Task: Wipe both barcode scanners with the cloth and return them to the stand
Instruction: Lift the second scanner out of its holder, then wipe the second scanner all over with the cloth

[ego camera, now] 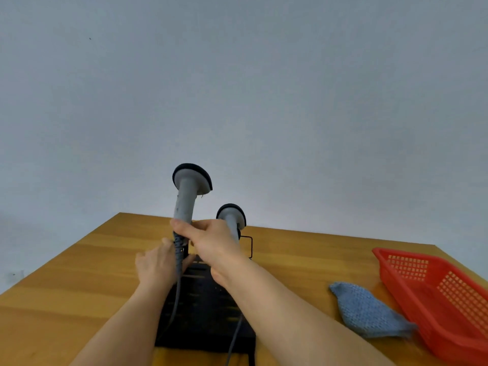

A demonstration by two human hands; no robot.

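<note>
Two grey barcode scanners with black-rimmed heads stand upright over a black wire stand on the wooden table. The taller left scanner is gripped at the lower handle by my right hand. My left hand is lower, fingers around that scanner's grey cable where it meets the handle. The shorter right scanner stands behind my right hand, its lower part hidden. A blue knitted cloth lies on the table to the right, held by neither hand.
A red plastic mesh basket sits at the right edge, next to the cloth. The wooden table ends at a far edge against a plain grey wall. Grey cables run from the scanners toward me over the stand.
</note>
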